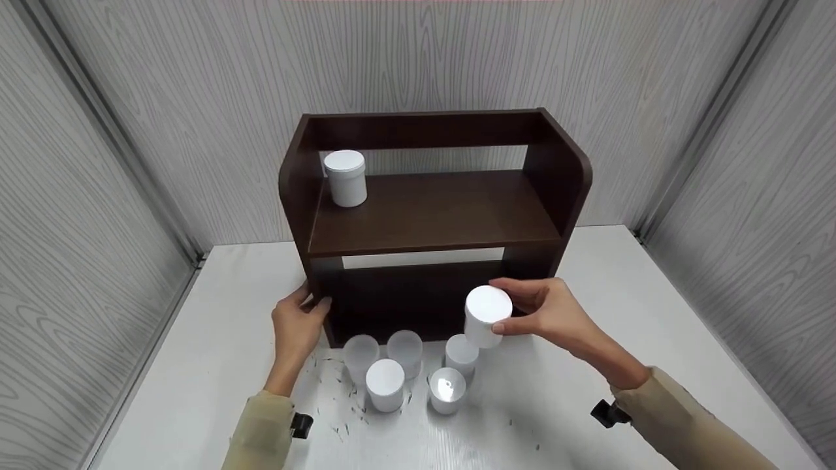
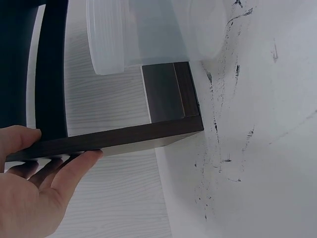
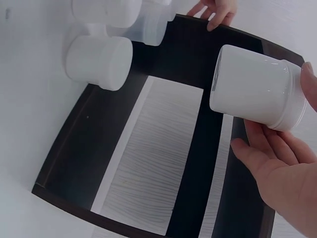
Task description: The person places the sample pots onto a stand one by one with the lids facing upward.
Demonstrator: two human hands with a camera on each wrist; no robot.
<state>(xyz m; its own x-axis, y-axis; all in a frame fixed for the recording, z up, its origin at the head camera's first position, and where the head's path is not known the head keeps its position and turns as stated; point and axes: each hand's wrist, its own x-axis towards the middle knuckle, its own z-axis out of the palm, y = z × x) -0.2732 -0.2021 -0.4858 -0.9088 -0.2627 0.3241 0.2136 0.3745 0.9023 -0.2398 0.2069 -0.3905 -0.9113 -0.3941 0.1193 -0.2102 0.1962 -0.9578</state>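
A white lidded jar (image 1: 484, 316) is held up in my right hand (image 1: 552, 316), thumb and fingers pinching it around the lid. In the right wrist view, this jar (image 3: 247, 87) is raised in front of the dark brown shelf unit (image 3: 69, 158). My left hand (image 1: 297, 326) grips the front edge of the unit's left side panel, low down, thumb on one face and fingers on the other. One white jar (image 1: 347, 183) stands upright at the left end of the upper shelf board (image 1: 431, 209). Below my right hand, a white jar (image 1: 462, 352) stands close to the unit's front.
On the white table (image 1: 215, 365), before the unit, stand two translucent containers (image 1: 361, 359), a white jar (image 1: 385, 386) and a shiny-topped white container (image 1: 447, 391). Dark scuffs (image 2: 216, 124) mark the tabletop. Grey wood-grain walls (image 1: 418, 52) enclose the back and sides.
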